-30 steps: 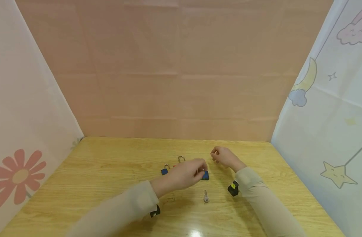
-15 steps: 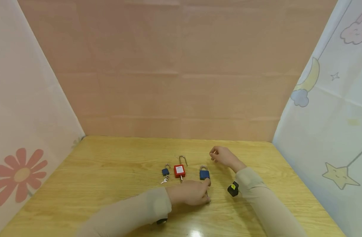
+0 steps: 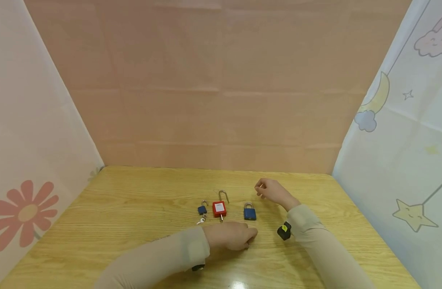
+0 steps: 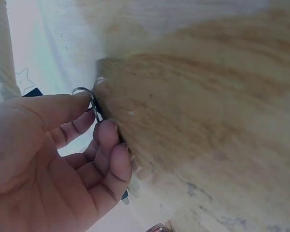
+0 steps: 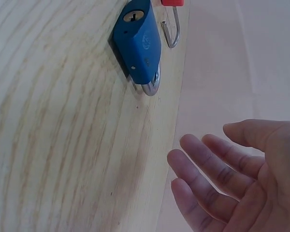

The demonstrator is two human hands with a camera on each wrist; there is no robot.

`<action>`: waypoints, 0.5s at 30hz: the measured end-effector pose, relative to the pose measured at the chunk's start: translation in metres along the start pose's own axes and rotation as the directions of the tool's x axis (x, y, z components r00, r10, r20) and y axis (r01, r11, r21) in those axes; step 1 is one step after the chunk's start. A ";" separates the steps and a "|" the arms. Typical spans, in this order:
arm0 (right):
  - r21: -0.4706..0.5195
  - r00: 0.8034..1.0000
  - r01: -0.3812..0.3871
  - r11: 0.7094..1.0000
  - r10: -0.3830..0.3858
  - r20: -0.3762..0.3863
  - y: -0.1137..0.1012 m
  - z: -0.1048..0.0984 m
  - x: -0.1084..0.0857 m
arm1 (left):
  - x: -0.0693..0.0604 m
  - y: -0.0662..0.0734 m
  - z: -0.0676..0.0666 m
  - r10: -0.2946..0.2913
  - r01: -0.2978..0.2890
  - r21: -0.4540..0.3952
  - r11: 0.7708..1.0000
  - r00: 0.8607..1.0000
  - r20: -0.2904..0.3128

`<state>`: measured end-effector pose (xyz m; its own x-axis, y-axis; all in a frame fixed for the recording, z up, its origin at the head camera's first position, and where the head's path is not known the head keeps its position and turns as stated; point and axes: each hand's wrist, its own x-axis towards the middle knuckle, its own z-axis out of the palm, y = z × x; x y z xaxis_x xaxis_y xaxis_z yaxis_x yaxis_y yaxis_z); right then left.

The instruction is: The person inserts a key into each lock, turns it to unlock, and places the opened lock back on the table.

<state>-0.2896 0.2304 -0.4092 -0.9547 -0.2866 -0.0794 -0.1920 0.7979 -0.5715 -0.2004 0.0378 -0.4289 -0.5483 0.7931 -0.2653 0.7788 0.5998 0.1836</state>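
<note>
My left hand is low over the table, in front of the large blue padlock. In the left wrist view its thumb and fingertips pinch a key with a metal ring, partly hidden by the fingers. That padlock lies with its shackle down in its body, and its keyhole shows in the right wrist view. To its right and farther back, my right hand hovers with loosely bent fingers, holding nothing.
A red padlock lies left of the large blue one, shackle raised, a key at its bottom. Left of it lies a small blue padlock with its shackle up and small keys below. A fabric backdrop rises behind the table.
My left hand came down from the large blue padlock toward the front of the table and picked up the key lying there. My right hand has hardly moved.
</note>
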 end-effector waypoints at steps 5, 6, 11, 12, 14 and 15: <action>0.004 1.000 0.008 1.000 -0.008 0.000 0.001 -0.002 0.000 | 0.001 0.001 -0.004 -0.002 0.001 0.021 1.000 0.999 0.044; 0.002 1.000 0.010 1.000 -0.010 -0.001 0.002 -0.002 0.000 | 0.002 0.000 -0.004 0.008 -0.009 0.029 1.000 0.999 0.048; 0.009 1.000 0.007 1.000 -0.007 -0.008 0.004 -0.002 -0.001 | 0.003 -0.003 -0.004 0.094 -0.094 -0.008 0.996 0.995 0.041; 0.012 1.000 0.005 1.000 -0.005 -0.009 0.004 -0.002 -0.001 | 0.002 -0.005 -0.004 0.108 -0.107 -0.028 0.994 0.994 0.030; 0.014 1.000 0.009 1.000 -0.008 -0.007 0.005 -0.002 -0.001 | 0.001 -0.008 -0.005 0.122 -0.120 -0.087 0.989 0.992 0.022; 0.015 1.000 0.008 1.000 -0.008 -0.007 0.005 -0.002 -0.001 | -0.001 -0.011 -0.006 0.123 -0.120 -0.108 0.987 0.992 0.018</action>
<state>-0.2905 0.2355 -0.4109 -0.9547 -0.2895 -0.0694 -0.1963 0.7875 -0.5843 -0.2100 0.0315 -0.4254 -0.4428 0.8588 -0.2577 0.8014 0.5080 0.3158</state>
